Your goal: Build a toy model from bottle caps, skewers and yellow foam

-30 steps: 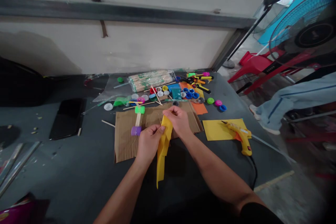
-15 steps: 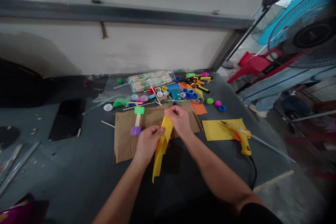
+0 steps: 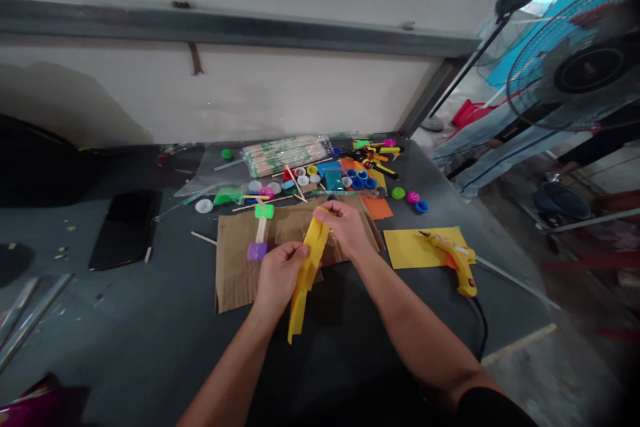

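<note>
A folded strip of yellow paper (image 3: pixel 310 259) slants between my hands, its lower end hanging toward me. My left hand (image 3: pixel 281 273) pinches its left edge near the middle. At its top end, my right hand (image 3: pixel 344 227) grips it between thumb and fingers. Beneath lies a brown cardboard sheet (image 3: pixel 235 277). On that cardboard, just left of my hands, rests a small piece of sticks (image 3: pixel 262 230) with a green cap (image 3: pixel 265 211) at one end and a purple cap (image 3: pixel 257 251) at the other.
To the right, a yellow glue gun (image 3: pixel 453 257) lies on a yellow paper sheet (image 3: pixel 403 250). Several bottle caps (image 3: pixel 357 180), a bag of wooden sticks (image 3: pixel 285 155) and cutters (image 3: pixel 373 163) sit at the back. A black phone (image 3: pixel 124 230) lies left. Beyond the table stand a fan (image 3: pixel 585 70) and a person's legs (image 3: pixel 495 153).
The yellow strip has turned slightly and its folds show differently. Both hands keep their hold on it. The person beyond the table has shifted left.
</note>
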`<state>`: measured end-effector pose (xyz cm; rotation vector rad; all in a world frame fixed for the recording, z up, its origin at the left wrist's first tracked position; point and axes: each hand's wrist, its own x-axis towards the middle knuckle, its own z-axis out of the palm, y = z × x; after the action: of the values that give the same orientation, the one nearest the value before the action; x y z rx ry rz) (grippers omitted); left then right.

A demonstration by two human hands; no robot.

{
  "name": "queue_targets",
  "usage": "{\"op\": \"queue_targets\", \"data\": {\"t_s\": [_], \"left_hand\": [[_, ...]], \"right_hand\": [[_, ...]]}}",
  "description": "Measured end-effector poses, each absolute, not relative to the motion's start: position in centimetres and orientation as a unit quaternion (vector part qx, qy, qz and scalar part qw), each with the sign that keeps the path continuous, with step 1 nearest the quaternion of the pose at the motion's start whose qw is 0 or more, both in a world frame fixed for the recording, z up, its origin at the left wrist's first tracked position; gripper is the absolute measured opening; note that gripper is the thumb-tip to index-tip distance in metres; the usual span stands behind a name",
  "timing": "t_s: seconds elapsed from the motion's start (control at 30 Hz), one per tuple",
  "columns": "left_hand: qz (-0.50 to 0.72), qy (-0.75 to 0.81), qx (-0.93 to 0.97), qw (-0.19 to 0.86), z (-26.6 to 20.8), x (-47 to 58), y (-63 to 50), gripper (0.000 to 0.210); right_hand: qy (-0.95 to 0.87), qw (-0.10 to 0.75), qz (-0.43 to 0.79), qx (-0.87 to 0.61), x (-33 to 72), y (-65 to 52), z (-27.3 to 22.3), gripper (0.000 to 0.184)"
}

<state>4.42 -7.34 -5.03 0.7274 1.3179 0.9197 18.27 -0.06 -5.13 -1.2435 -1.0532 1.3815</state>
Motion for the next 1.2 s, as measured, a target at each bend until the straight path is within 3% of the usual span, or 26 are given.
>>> {"op": "queue_targets", "data": {"t_s": [0.37, 0.57, 0.8, 1.2], "left_hand": [[0.439, 0.568, 0.348, 0.603, -4.8, 4.2, -7.1, 0.032], [0.441, 0.586, 0.351, 0.581, -5.3, 3.9, -7.0, 0.031], [0.444, 0.579, 0.348, 0.589, -5.6, 3.8, -7.1, 0.030], [0.441, 0.575, 0.336, 0.601, -5.4, 3.8, -7.2, 0.035]], "right_hand": [[-0.493, 0.451, 0.540, -0.512, 18.1, -0.6, -4.4, 0.024], [-0.495, 0.458, 0.554, -0.488, 17.7, -0.8, -5.0, 0.035], [-0.514, 0.442, 0.544, -0.494, 17.7, -0.9, -4.5, 0.022], [-0.510, 0.401, 0.576, -0.497, 17.7, -0.8, -4.5, 0.022]]}}
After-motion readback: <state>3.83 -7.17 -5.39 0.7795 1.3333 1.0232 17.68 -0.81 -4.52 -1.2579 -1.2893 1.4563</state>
